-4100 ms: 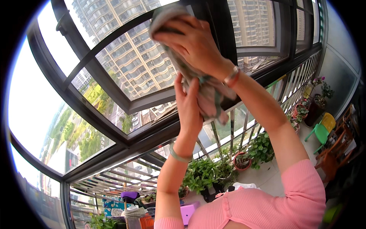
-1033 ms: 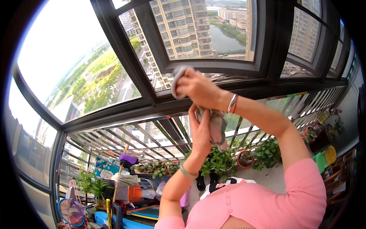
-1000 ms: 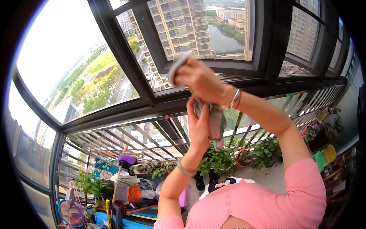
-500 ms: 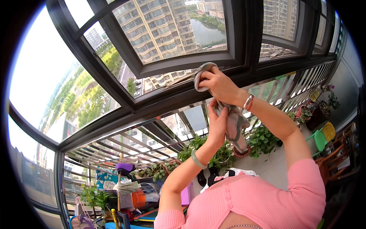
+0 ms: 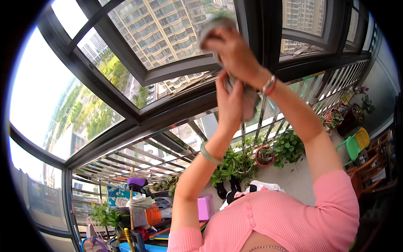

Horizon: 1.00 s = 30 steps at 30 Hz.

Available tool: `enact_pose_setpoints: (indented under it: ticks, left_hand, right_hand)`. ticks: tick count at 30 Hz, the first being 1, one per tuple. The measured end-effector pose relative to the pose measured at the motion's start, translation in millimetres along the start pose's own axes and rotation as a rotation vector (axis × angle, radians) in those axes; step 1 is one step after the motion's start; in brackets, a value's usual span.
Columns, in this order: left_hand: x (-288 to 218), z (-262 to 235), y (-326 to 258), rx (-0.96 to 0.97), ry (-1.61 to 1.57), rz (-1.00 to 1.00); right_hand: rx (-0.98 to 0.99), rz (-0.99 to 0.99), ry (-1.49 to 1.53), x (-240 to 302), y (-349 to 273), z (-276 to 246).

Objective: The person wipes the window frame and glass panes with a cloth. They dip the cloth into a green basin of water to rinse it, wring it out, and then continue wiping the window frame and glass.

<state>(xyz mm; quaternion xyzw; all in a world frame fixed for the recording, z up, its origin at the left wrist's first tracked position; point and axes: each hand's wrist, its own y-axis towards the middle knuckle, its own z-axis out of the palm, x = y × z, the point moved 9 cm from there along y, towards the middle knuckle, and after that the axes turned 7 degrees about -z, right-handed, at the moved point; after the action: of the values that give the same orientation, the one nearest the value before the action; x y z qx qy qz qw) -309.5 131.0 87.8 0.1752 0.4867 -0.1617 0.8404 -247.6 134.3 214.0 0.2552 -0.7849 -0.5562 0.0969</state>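
Observation:
A greyish cloth (image 5: 250, 104) with a green stripe is bunched between my two hands. My right hand (image 5: 240, 56), blurred by motion, is closed on its upper end. That end sits in front of the lower right part of a dark-framed window sash (image 5: 180, 70) that stands tilted open. Just below, my left hand (image 5: 230, 100) grips the middle of the cloth with its thumb raised. From there the loose part hangs down in front of the railing. Whether the cloth touches the frame I cannot tell.
Beneath the window's dark lower rail (image 5: 174, 108) runs a metal railing (image 5: 147, 153). Potted plants (image 5: 289, 147) line its foot. A green chair (image 5: 351, 152) stands at the right; a purple box (image 5: 205, 207) and stored household items are at the lower left.
Both hands have moved up and slightly left with the cloth. My right hand has risen from the lower rail to in front of the open sash.

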Motion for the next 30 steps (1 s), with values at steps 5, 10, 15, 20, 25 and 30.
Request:
enact_pose_setpoints:
  ticks: [5,10,15,20,25,30]
  left_hand:
    - [88,-44,-61,-0.068,0.020,-0.249]
    - [50,-65,-74,-0.304,-0.157,-0.038]
    - [33,-59,-39,-0.288,-0.100,0.045]
    - [67,-6,-12,0.028,0.179,-0.076]
    - [96,37,-8,0.221,0.316,-0.206]
    - [68,-32,-35,-0.084,0.035,-0.058]
  right_hand:
    - [0.276,0.060,0.142,35,-87,22]
    - [0.189,-0.377,0.052,113,-42,56]
    - [0.327,-0.327,-0.104,78,-28,72]
    - [0.252,0.039,-0.100,-5,-65,-4]
    - [0.092,0.221,-0.156,-41,-101,-48]
    - [0.031,0.013,0.134,18,-55,14]
